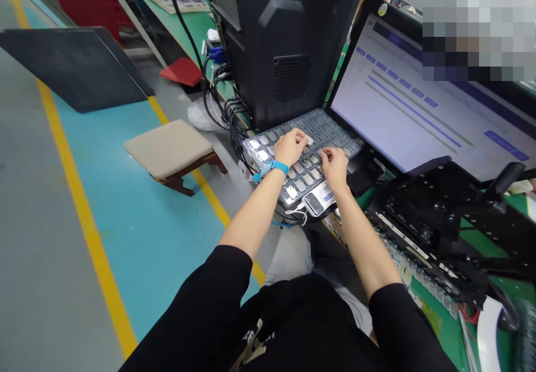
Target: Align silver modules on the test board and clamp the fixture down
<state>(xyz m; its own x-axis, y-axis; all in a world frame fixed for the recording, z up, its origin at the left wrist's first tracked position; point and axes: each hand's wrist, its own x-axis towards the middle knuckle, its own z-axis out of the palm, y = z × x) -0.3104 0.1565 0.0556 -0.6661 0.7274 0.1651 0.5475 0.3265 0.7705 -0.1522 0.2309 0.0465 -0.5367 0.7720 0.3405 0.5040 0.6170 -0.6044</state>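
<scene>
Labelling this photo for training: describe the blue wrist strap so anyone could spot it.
Start at the black computer tower. In front lies a lit tray under the left hand and right hand. The strap is the blue band on the left wrist; the right wrist has none.

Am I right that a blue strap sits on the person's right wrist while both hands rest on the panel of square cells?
No: the head view shows the blue strap on the wrist of the left hand, not the right hand. Both hands do rest on the panel of square cells.
</scene>
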